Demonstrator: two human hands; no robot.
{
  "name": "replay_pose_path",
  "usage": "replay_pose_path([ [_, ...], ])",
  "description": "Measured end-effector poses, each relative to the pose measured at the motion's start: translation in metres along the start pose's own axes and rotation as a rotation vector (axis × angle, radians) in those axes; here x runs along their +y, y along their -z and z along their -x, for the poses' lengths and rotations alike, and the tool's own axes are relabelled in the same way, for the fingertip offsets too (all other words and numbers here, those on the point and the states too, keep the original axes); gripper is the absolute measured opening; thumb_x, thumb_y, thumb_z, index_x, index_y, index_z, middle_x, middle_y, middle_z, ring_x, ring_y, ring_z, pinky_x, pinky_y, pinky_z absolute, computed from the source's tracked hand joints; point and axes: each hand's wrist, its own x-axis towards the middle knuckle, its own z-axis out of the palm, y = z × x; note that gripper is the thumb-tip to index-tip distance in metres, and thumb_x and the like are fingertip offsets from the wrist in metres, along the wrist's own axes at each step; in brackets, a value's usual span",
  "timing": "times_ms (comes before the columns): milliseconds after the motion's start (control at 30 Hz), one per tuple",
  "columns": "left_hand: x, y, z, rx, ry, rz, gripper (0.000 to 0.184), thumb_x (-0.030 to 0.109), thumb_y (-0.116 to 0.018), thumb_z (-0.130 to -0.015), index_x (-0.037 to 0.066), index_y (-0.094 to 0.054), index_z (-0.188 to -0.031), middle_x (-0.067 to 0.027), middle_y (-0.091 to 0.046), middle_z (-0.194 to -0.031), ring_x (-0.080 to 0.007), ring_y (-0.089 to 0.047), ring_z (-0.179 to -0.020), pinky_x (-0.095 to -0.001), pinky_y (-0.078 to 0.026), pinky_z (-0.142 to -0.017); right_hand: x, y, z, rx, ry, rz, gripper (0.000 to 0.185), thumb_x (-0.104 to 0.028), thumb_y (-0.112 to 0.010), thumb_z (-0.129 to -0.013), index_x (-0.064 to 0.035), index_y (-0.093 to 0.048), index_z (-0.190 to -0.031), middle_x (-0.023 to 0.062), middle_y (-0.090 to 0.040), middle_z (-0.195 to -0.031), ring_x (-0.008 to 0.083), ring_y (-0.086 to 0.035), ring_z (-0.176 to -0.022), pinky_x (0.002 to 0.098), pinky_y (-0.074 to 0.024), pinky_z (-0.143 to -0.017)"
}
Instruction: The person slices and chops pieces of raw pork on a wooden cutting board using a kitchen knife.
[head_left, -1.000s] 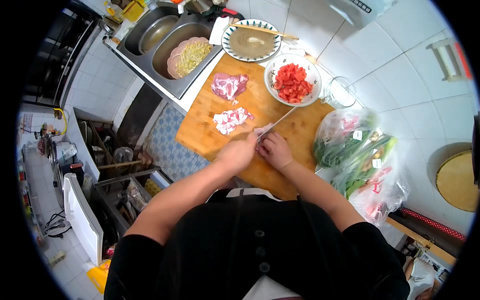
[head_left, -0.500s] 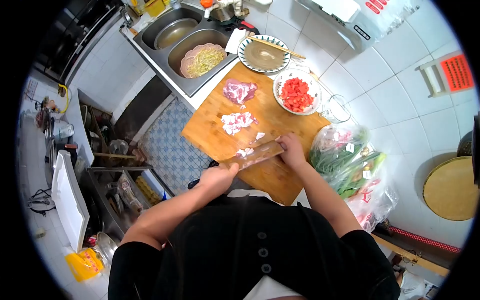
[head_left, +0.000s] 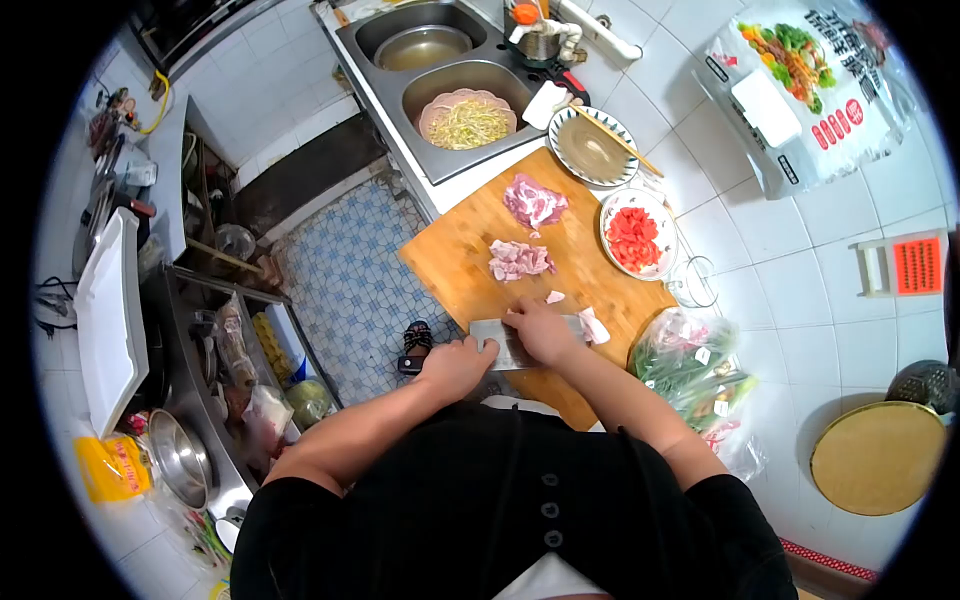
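A cleaver point(head_left: 487, 333) with a wide grey blade lies low and slanted over the near part of the wooden cutting board point(head_left: 450, 270). My left hand point(head_left: 458, 368) is closed at its left end, thumb against the blade; no handle shows. Across the middle of the blade, my right hand point(head_left: 543, 333) has its fingers bent together at the far edge. A pale slice of meat point(head_left: 593, 326) lies by the blade's right end, and a small scrap point(head_left: 555, 297) sits just beyond my right hand. Farther up the board are a pile of cut meat point(head_left: 520, 260) and a larger raw piece point(head_left: 535, 201).
Beyond the board stand a bowl of chopped red pieces point(head_left: 634, 239) and a plate with chopsticks point(head_left: 590, 150). Bagged greens point(head_left: 690, 365) lie on the right, near a clear glass point(head_left: 692, 282). Bean sprouts point(head_left: 468, 124) fill a pink bowl in the double sink point(head_left: 450, 170).
My right hand has moved from the blade's right end onto its middle. The pile of meat has grown or spread. My view has shifted, so the whole counter appears displaced.
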Motion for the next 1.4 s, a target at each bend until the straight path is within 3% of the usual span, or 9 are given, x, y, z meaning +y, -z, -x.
replay_pose_path([
  [100,-0.006,-0.001,0.001,-0.046,0.011,0.056,0.022,0.016,-0.049,-0.09,0.008,-0.05,-0.111,-0.0167,-0.062,-0.087,-0.0337,-0.067,-0.076,-0.0439,-0.055,-0.06,0.021,0.003,0.0,-0.014,-0.051,-0.105,0.022,-0.013,-0.061,-0.082,-0.0111,-0.07,-0.103,0.0132,-0.06,-0.105,0.0322,-0.059,-0.104,0.0399,-0.0482,-0.089],
  [267,-0.029,0.023,0.024,-0.049,0.058,0.117,0.018,0.014,-0.058,-0.082,0.012,-0.056,-0.099,-0.0126,-0.063,-0.089,-0.0316,-0.067,-0.078,-0.0438,-0.053,-0.063,0.055,0.011,0.006,0.14,0.058,-0.267,0.02,-0.005,-0.06,-0.081,-0.0082,-0.071,-0.098,0.0119,-0.066,-0.103,0.0295,-0.064,-0.088,0.0379,-0.0526,-0.078],
  [400,-0.057,0.03,0.053,0.059,0.105,0.107,0.017,0.013,-0.058,-0.08,0.012,-0.057,-0.097,-0.011,-0.065,-0.085,-0.0323,-0.066,-0.073,-0.0435,-0.053,-0.061,0.061,0.018,0.021,0.33,-0.416,-0.633,0.018,-0.006,-0.064,-0.081,-0.0051,-0.07,-0.097,0.0131,-0.065,-0.099,0.029,-0.064,-0.084,0.037,-0.0522,-0.076],
  [600,-0.055,0.033,0.053,0.268,0.271,0.342,0.016,0.015,-0.06,-0.085,0.009,-0.056,-0.099,-0.0169,-0.065,-0.075,-0.0392,-0.063,-0.068,-0.049,-0.05,-0.06,0.048,-0.002,0.014,0.376,-0.231,-0.244,0.022,-0.005,-0.062,-0.083,-0.0055,-0.069,-0.104,0.0145,-0.065,-0.097,0.0294,-0.064,-0.084,0.0383,-0.0519,-0.077],
  [800,-0.048,0.054,0.03,0.116,0.257,0.425,0.017,0.02,-0.059,-0.088,0.009,-0.054,-0.101,-0.019,-0.065,-0.074,-0.0415,-0.063,-0.07,-0.052,-0.049,-0.062,0.04,0.026,0.019,0.37,-0.529,-0.616,0.023,-0.007,-0.062,-0.084,-0.0047,-0.068,-0.106,0.0156,-0.064,-0.103,0.0342,-0.062,-0.096,0.0404,-0.051,-0.084],
  [1000,-0.042,0.06,0.02,0.013,0.23,0.263,0.018,0.022,-0.054,-0.092,0.006,-0.051,-0.102,-0.021,-0.066,-0.076,-0.0424,-0.064,-0.07,-0.0532,-0.051,-0.062,0.059,0.007,0.027,0.456,-0.246,-0.159,0.017,-0.011,-0.065,-0.082,-0.0031,-0.067,-0.097,0.0141,-0.063,-0.102,0.033,-0.062,-0.094,0.0411,-0.0515,-0.081],
  [1200,-0.025,0.068,-0.001,-0.016,0.238,0.197,0.02,0.023,-0.05,-0.095,0.004,-0.046,-0.099,-0.023,-0.066,-0.074,-0.0422,-0.064,-0.068,-0.0529,-0.052,-0.06,0.051,-0.009,0.014,0.461,-0.28,-0.46,0.018,-0.009,-0.067,-0.08,-0.0031,-0.067,-0.096,0.0141,-0.062,-0.107,0.0345,-0.059,-0.096,0.041,-0.0497,-0.085],
  [1300,-0.02,0.069,-0.007,-0.015,0.244,0.184,0.02,0.023,-0.05,-0.095,0.004,-0.046,-0.097,-0.0232,-0.065,-0.073,-0.0426,-0.064,-0.067,-0.0528,-0.051,-0.059,0.048,-0.006,0.015,0.711,-0.306,-0.32,0.019,-0.008,-0.066,-0.08,-0.0023,-0.067,-0.098,0.0139,-0.062,-0.106,0.0344,-0.059,-0.096,0.0412,-0.0492,-0.086],
  [1400,-0.018,0.067,-0.008,-0.011,0.256,0.188,0.02,0.023,-0.049,-0.095,0.003,-0.046,-0.096,-0.0228,-0.065,-0.072,-0.0429,-0.064,-0.066,-0.0527,-0.051,-0.059,0.056,-0.01,0.01,0.579,-0.234,-0.253,0.02,-0.008,-0.067,-0.08,-0.0025,-0.067,-0.098,0.0141,-0.062,-0.105,0.0344,-0.059,-0.096,0.0412,-0.0494,-0.086],
])
